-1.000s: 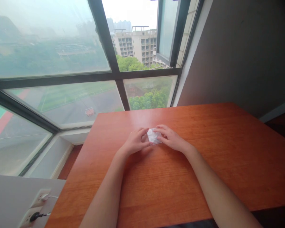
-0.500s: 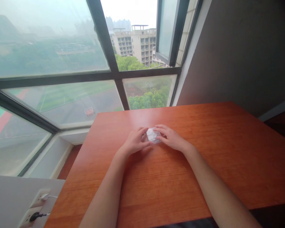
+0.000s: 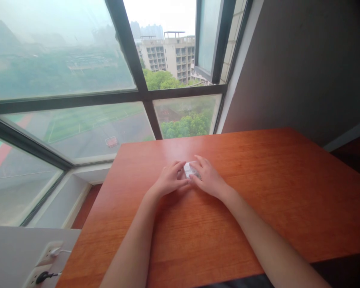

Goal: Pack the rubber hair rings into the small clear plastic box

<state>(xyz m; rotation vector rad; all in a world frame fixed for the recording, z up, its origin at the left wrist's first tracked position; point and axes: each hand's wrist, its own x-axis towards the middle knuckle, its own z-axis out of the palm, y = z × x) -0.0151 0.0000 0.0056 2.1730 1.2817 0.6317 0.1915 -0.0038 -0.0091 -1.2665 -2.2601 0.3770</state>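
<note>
A small, flat, clear plastic packet or case [image 3: 189, 169] with something whitish in it lies low over the tabletop between my hands; its exact kind is hard to make out. My left hand [image 3: 170, 178] grips its left edge, thumb at the near side and fingers at the far side. Over its right part, the thumb and fingers of my right hand [image 3: 208, 176] curve round it and hide that end. One right finger sticks out past the far edge.
The reddish-brown wooden table [image 3: 258, 192] reaches to a dark-framed window [image 3: 144, 96], with one pane [image 3: 210, 40] swung outward. A grey wall [image 3: 288, 72] rises at the right. Wall sockets [image 3: 49, 254] with plugs are at the lower left.
My right hand has shifted left over the packet and covers more of it. My left hand keeps its place at the left edge. The view has turned very slightly.
</note>
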